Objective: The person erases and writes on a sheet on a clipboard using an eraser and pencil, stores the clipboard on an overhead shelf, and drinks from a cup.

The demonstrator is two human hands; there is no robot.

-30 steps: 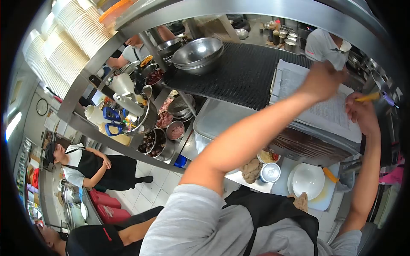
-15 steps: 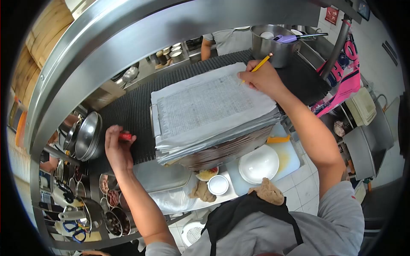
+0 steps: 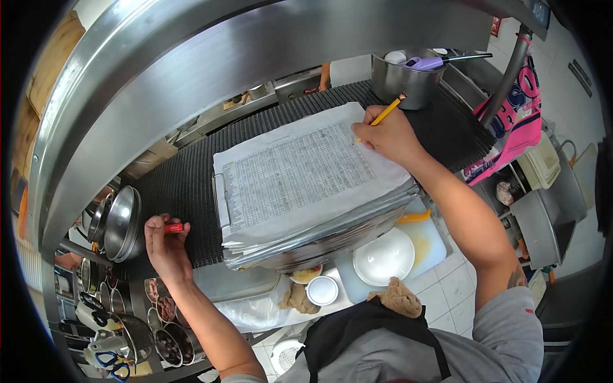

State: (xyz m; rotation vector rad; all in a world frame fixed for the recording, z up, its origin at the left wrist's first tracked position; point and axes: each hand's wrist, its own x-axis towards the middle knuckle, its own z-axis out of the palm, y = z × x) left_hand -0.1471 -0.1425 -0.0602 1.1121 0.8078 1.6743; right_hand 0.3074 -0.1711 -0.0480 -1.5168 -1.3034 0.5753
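My right hand (image 3: pixel 387 135) is closed round a yellow pencil (image 3: pixel 388 111), its tip at the upper right part of a printed sheet (image 3: pixel 294 172). The sheet lies on top of a thick stack of papers, with a metal clip (image 3: pixel 221 199) at its left edge. To the left, my left hand (image 3: pixel 168 246) pinches a small red object (image 3: pixel 174 228) over the black ribbed mat (image 3: pixel 191 223). Its fingers do not touch the papers.
Metal bowls (image 3: pixel 122 223) stand left of my left hand. A steel pot (image 3: pixel 407 82) with a purple lighter (image 3: pixel 424 63) sits behind my right hand. Below the shelf are a white bowl (image 3: pixel 384 256), a lidded tub (image 3: pixel 322 290) and brown cloths. A steel beam (image 3: pixel 287 38) crosses overhead.
The view has swung from the left side of the kitchen to the papers. My right hand has come to the sheet with the pencil. My left hand has lowered slightly since half a second ago.
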